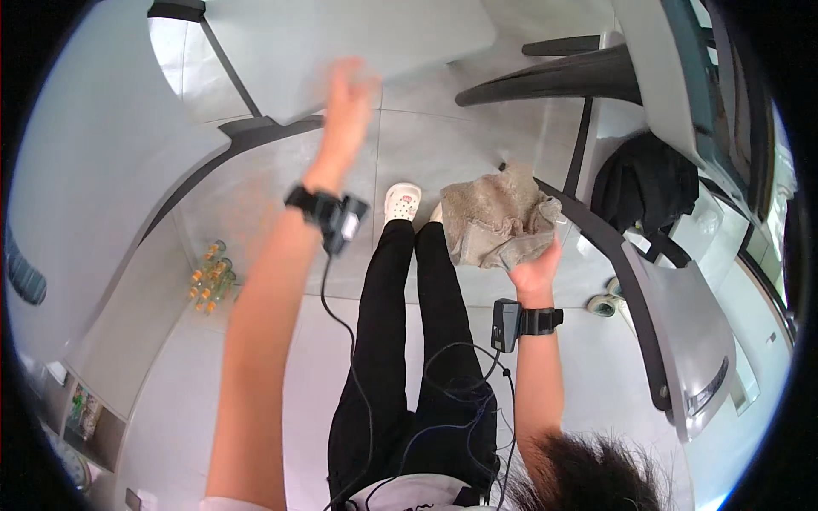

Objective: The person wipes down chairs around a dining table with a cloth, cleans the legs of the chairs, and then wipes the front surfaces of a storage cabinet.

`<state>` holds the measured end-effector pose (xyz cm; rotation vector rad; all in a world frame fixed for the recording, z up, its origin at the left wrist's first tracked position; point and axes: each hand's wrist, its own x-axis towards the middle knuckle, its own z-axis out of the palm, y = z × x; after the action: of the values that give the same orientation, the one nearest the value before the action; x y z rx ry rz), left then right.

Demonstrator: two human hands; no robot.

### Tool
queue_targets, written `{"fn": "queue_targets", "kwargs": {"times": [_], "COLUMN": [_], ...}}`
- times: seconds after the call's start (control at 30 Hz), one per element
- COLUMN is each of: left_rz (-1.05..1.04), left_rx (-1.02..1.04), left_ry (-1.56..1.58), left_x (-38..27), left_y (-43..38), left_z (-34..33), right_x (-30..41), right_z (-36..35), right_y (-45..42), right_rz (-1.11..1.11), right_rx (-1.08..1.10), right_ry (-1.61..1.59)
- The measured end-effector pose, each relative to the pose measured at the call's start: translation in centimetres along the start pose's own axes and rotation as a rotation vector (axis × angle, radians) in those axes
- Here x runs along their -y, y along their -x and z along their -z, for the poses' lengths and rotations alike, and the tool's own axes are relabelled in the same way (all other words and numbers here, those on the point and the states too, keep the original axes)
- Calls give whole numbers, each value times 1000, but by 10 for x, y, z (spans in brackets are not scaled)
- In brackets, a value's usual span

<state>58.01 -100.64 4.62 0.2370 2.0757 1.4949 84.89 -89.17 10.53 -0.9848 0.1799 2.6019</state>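
Observation:
A crumpled beige-grey cloth (489, 217) hangs over the fingers of my right hand (538, 265), which grips its lower right part; most of those fingers are hidden by it. Out in front, my left hand (347, 105) is blurred by motion, near the edge of a pale grey smooth panel (345, 38). It holds nothing that I can see, and its fingers look partly apart. Each wrist carries a black strap with a small cabled device.
Dark curved legs or frame parts (556, 73) stand ahead on the right. A black cloth item (645, 182) lies to the right, above a grey curved panel (696, 326). Several bottles with orange caps (211, 278) stand on the floor at left. Shoes (604, 305) lie at right.

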Motion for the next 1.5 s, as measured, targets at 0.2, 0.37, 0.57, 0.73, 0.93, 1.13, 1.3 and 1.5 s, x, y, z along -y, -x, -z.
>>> {"fn": "queue_targets", "kwargs": {"times": [0.2, 0.37, 0.57, 0.73, 0.93, 1.13, 1.3, 1.5], "left_rz": [195, 113, 26, -162, -321, -292, -313, -335], "left_rx": [993, 1158, 1126, 836, 773, 612, 681, 692], "left_ry": [352, -53, -111, -537, -496, -433, -293, -269], "left_x": [-77, -115, -131, -151, -184, -234, -250, -254], "left_y": [110, 114, 127, 146, 178, 210, 225, 248], "left_z": [-22, 1, 5, -5, 7, 23, 31, 32], "right_x": [-20, -16, -5, 14, 16, 11, 5, -4], "right_z": [-35, -54, -53, -56, -133, -180, -210, -229], "right_y": [26, 40, 53, 63, 89, 142, 178, 215], "right_rz": [-138, -186, -72, 1, -33, 205, 298, 477], "right_rx": [296, 264, 163, 106, 314, 235, 307, 303], "right_ry": [112, 562, 547, 711, 1579, 1671, 1934, 2128]}}
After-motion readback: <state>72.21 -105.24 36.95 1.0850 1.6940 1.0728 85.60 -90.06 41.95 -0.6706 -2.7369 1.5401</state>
